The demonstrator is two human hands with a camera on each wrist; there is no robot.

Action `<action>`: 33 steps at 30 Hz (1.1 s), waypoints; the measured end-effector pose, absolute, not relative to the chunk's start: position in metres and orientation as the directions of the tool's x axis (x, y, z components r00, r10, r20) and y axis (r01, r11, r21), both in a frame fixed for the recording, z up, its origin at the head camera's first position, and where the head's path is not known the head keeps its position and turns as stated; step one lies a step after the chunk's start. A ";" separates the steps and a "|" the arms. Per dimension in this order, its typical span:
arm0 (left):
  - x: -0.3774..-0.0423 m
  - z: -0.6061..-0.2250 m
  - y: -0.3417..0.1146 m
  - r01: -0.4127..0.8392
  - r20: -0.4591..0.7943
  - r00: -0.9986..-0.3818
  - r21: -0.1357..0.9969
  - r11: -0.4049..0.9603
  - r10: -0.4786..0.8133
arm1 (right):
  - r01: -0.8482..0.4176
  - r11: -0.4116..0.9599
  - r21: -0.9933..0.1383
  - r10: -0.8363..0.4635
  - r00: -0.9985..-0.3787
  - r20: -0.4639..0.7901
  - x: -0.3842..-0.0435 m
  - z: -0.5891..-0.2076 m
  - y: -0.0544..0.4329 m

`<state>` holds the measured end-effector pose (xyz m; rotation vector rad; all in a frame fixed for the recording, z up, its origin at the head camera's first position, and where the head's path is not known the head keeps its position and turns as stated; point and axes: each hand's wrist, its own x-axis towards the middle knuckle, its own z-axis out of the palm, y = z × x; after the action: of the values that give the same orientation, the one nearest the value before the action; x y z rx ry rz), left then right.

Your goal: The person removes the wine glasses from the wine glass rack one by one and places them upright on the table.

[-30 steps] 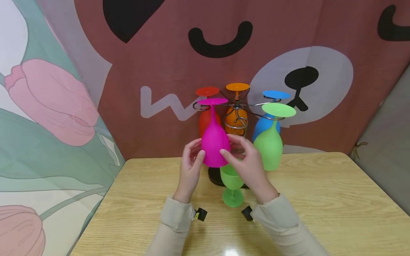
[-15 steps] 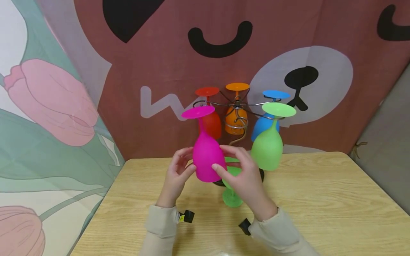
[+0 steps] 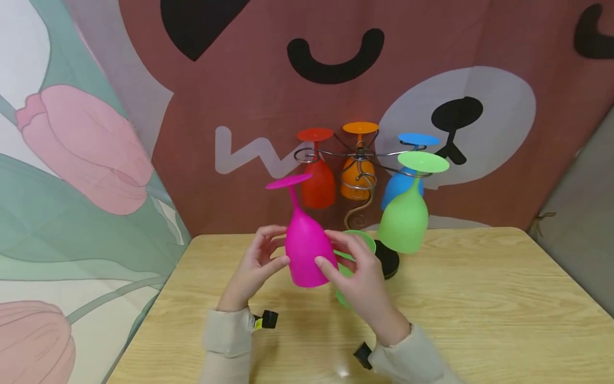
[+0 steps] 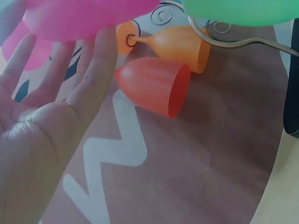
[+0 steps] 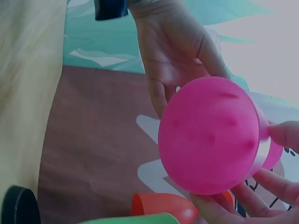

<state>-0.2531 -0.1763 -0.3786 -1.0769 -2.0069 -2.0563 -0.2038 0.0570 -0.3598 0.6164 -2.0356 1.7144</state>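
Observation:
Between both hands a pink goblet (image 3: pixel 309 253) is held upside down, its foot up and tilted to the left. The left hand (image 3: pixel 254 272) holds the left side of its bowl with thumb and fingertips. On the right side, the right hand (image 3: pixel 364 277) grips the bowl with the thumb across the front. Dark fingertip spots show through the pink bowl (image 5: pixel 210 140) in the right wrist view. Behind the right hand a light green goblet (image 3: pixel 366 241) stands upright on the table, mostly hidden.
A metal wire rack (image 3: pixel 362 154) on a black base (image 3: pixel 387 260) carries upside-down goblets: red (image 3: pixel 317 186), orange (image 3: pixel 352 178), blue (image 3: pixel 400 189) and light green (image 3: pixel 405 224). Its front-left loop holds nothing. A printed cloth (image 3: pixel 249 106) hangs behind the wooden table (image 3: pixel 460 298).
The pink goblet has come away from the rack's left arm, moving down, left and nearer to me, and has tilted. Both hands have moved with it.

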 end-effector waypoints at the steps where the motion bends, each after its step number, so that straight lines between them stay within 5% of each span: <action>1: -0.253 -0.379 -0.178 0.509 0.511 -0.751 0.851 -0.126 0.417 | -0.567 0.138 -0.812 -0.071 -0.823 0.563 -0.203 -0.361 0.056; 16: -0.254 -0.380 -0.195 0.426 0.405 -0.793 0.903 -0.062 0.455 | -0.562 0.055 -0.825 -0.112 -0.825 0.554 -0.199 -0.380 0.043; 33: -0.261 -0.380 -0.193 0.282 0.277 -0.881 0.958 -0.045 0.383 | -0.384 -0.213 -0.899 -0.173 -0.890 0.421 -0.204 -0.390 0.035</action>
<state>-0.2609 -0.1934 -0.3803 -0.7750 -2.2205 -2.1932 -0.2041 0.0345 -0.3901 0.6714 -1.8745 2.2441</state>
